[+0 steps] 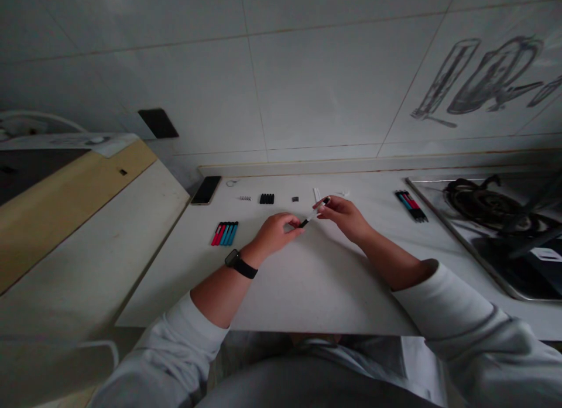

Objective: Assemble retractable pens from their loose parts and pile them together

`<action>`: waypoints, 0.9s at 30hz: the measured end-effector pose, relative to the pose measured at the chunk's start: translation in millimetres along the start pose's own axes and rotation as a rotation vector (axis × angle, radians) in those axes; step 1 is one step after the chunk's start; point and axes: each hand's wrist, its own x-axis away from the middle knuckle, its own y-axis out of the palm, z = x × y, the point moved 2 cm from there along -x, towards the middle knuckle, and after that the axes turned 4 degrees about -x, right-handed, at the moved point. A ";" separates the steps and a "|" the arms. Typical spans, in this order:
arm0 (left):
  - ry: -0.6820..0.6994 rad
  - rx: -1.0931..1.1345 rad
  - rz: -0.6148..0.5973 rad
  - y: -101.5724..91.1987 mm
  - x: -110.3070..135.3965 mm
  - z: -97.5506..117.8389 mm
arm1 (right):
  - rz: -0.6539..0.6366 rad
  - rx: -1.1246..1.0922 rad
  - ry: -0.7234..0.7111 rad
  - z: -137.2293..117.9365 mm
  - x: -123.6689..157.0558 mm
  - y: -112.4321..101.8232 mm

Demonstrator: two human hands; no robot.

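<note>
Over the middle of the white counter, both my hands are closed on one thin pen. It slants from a black lower end up through a whitish middle to a black upper end. My left hand, below a black wristwatch, pinches the lower end. At the upper end, my right hand grips it with thumb and fingers. Behind them lie several short black tubes, small coil springs, tiny dark pieces and thin white sticks. Several red and blue pen barrels lie left of my left hand.
At the right, several pens in black, red and blue lie beside a gas stove. A phone sits at the back left, near a ring-like object. A tiled wall rises behind the counter.
</note>
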 end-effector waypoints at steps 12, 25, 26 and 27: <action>-0.044 0.083 -0.088 -1.2 3.3 0.0 | 0.230 -0.059 -0.047 6.5 -9.6 -21.3; -0.027 0.029 -0.109 2.7 2.5 -4.3 | 0.193 -0.079 -0.059 3.1 -9.0 -18.6; -0.029 0.029 -0.115 2.7 2.4 -4.4 | 0.185 -0.076 -0.059 3.0 -9.0 -18.7; -0.029 0.028 -0.119 2.7 2.4 -4.3 | 0.181 -0.077 -0.058 3.0 -9.0 -18.8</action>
